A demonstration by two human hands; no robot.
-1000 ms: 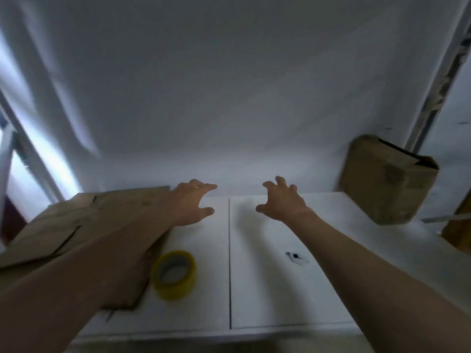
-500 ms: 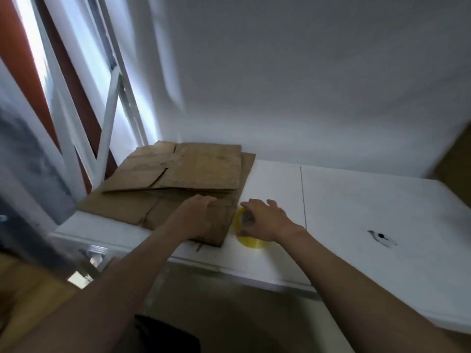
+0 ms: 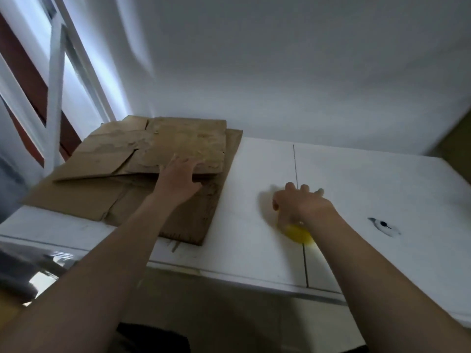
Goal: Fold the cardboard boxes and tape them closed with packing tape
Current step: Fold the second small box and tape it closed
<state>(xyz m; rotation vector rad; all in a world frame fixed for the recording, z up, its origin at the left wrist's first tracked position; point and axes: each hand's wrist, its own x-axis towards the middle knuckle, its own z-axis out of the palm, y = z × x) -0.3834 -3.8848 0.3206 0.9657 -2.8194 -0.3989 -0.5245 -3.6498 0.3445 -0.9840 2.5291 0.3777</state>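
Observation:
Two flattened cardboard boxes [image 3: 178, 141] lie stacked at the back left of the white table [image 3: 254, 250], the smaller one on top. My left hand [image 3: 179, 178] is at the near edge of the top box, fingers lying on it and thumb at the edge below. The yellow packing tape roll [image 3: 298, 233] stands on the table to the right of the stack, mostly hidden under my palm. My right hand [image 3: 300, 203] grips it from above with fingers curled over it.
A seam [image 3: 295, 164] runs front to back across the tabletop. A black mark [image 3: 382, 223] sits right of my right arm. A white window frame [image 3: 54, 93] rises at the left. A brown box's edge [image 3: 456, 143] shows at the far right, against the white wall.
My left hand moved forward from the lower cardboard to the top box's near edge. My right hand slid the tape roll rightward, away from the stack.

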